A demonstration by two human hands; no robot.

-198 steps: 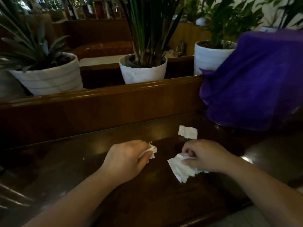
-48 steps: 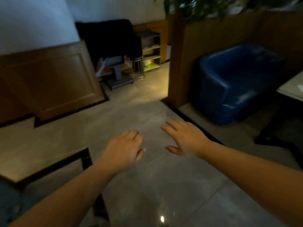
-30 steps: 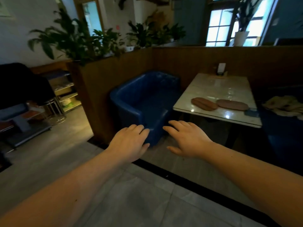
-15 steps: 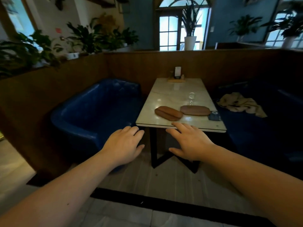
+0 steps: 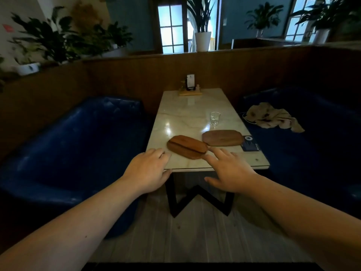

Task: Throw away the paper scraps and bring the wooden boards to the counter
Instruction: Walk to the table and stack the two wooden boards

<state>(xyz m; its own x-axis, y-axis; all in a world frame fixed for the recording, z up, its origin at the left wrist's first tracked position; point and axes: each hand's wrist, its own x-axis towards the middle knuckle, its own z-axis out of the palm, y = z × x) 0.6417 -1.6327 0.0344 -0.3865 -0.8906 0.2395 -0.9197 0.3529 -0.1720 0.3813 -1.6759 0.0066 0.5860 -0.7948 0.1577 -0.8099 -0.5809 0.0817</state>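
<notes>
Two wooden boards lie near the front edge of a pale marble table [image 5: 185, 114]. The orange-brown board [image 5: 187, 146] is on the left, with a groove along its length. The darker brown board [image 5: 222, 138] lies to its right, touching it at one corner. My left hand [image 5: 147, 171] hovers at the table's front left corner, fingers loosely spread, holding nothing. My right hand [image 5: 229, 171] is spread open in front of the table edge, its fingertips close to the orange-brown board's near end. No paper scraps are in view.
A drinking glass [image 5: 215, 117] stands behind the boards. A dark card [image 5: 250, 146] lies at the table's right edge, and a small stand [image 5: 190, 86] sits at the far end. Blue sofas [image 5: 78, 145] flank the table; a beige cloth [image 5: 271, 117] lies on the right one.
The view has swung from the floor to the booth and closed in on the table. Both empty hands have come forward to the table's front edge, near the boards.
</notes>
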